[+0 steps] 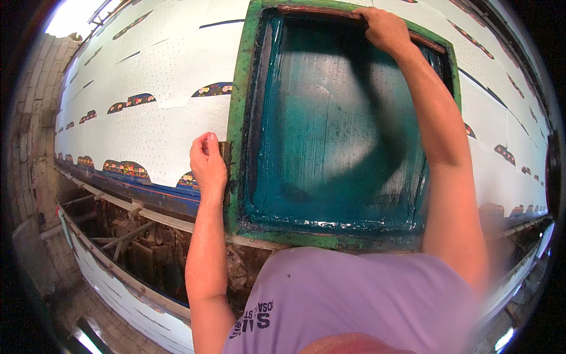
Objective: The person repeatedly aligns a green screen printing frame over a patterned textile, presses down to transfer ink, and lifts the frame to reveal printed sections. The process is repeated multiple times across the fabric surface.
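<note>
Right hand (384, 29): far side, clenched over a brown wooden stick (318, 11) lying along the far inside edge of a frame (239, 106); held from above, presumably for firm control. Left hand (207, 165): just beside the frame's left edge, fingers curled, thumb near fingertips, nothing visible in grasp. Cannot tell whether closed on, or touching, the small block (224, 152) on that edge; perhaps so placed for steadying the frame.

Frame: green, flat, straight ahead on the near part of a white sheet (159, 53). Within, mesh (321, 118) coated with teal paint (306, 215), thick and glossy along left and near borders, paler toward the middle. Raised sides probably useful for keeping paint in. Dark shadow (389, 130) across the right half.

Farther out: white sheet spread left and right, probably laid flat for even contact; dark rounded patches (128, 169) with small bright spots in rows. Near left: long rail (147, 212) along the table side, then a cluttered gap and a second sheet (130, 295). Far left: brick floor (32, 147). Nearest: purple shirt (354, 283).
</note>
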Demonstrator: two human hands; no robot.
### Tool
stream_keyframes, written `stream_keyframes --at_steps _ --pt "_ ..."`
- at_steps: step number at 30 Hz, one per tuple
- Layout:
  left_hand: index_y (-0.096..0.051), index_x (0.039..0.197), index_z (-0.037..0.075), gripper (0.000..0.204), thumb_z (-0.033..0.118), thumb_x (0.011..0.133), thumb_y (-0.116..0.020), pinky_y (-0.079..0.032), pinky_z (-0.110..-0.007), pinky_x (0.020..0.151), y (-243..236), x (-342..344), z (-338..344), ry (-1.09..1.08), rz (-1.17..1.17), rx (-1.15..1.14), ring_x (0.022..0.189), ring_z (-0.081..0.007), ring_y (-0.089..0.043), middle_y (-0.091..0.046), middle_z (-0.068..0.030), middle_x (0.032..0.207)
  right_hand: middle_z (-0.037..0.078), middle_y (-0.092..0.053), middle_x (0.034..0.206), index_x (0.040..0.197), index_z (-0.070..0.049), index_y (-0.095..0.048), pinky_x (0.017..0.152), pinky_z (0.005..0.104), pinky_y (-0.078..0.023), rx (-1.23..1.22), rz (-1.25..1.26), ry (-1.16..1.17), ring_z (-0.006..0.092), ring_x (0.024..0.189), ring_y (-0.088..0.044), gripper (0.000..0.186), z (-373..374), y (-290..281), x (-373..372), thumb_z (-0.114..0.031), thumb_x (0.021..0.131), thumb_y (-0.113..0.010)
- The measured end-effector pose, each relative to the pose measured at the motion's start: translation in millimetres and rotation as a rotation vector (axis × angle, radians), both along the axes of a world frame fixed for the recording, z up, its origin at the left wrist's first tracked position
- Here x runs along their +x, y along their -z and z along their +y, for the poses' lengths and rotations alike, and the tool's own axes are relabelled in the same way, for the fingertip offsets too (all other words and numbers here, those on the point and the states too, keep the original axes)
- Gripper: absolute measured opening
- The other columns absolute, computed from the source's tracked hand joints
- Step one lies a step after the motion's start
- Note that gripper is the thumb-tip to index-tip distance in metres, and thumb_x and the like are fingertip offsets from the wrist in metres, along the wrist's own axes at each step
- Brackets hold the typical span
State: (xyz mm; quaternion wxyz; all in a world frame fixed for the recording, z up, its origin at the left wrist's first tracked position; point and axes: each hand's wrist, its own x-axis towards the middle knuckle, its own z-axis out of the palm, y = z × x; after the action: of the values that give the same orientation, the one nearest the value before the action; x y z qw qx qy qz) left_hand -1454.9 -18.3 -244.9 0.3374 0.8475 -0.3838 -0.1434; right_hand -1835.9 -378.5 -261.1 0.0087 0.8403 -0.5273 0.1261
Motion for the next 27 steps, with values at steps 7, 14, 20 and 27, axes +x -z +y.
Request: stream_keyframes --at_steps 7,14,20,27 --pt "-0.073 0.125 -0.004 0.044 0.038 0.116 -0.063 -0.053 -0.034 0.096 3.6 0.2 2.6 0.016 -0.025 0.010 0.102 -0.0185 -0.067 -0.076 -0.0102 0.111 0.021 -0.080 0.103 0.112 -0.013 -0.082 0.088 0.0551 -0.060 0.110 -0.046 -0.022 0.0427 0.105 -0.077 0.031 2.2 -16.8 -10.2 -0.011 0.084 -0.068" --pt "-0.074 0.126 -0.003 0.040 0.034 0.113 -0.066 -0.057 -0.038 0.094 5.2 2.5 2.1 0.044 -0.052 -0.006 0.102 -0.0233 -0.070 -0.075 -0.0145 0.114 0.021 -0.081 0.106 0.108 -0.010 -0.081 0.090 0.0540 -0.061 0.143 0.039 -0.015 0.0436 0.105 -0.076 0.029 -29.6 -15.8 -17.1 -0.013 0.083 -0.068" --pt "-0.078 0.116 0.001 0.031 0.028 0.111 -0.065 -0.056 -0.042 0.090 8.5 8.9 1.6 0.125 -0.171 -0.036 0.098 -0.0310 -0.071 -0.074 -0.0182 0.108 0.018 -0.080 0.121 0.133 -0.019 -0.078 0.099 0.0563 -0.060 0.214 0.067 -0.095 0.0414 0.115 -0.076 0.046 7.6 -23.6 -10.4 -0.008 0.090 -0.064" --pt "-0.082 0.105 0.000 0.035 0.028 0.108 -0.061 -0.056 -0.050 0.090 13.6 14.0 -6.0 0.200 -0.158 -0.058 0.097 -0.0419 -0.074 -0.076 -0.0251 0.100 0.021 -0.080 0.113 0.123 -0.017 -0.078 0.094 0.0591 -0.061 0.266 0.020 -0.191 0.0455 0.109 -0.076 0.040 142.6 -35.1 -15.1 -0.009 0.086 -0.063"
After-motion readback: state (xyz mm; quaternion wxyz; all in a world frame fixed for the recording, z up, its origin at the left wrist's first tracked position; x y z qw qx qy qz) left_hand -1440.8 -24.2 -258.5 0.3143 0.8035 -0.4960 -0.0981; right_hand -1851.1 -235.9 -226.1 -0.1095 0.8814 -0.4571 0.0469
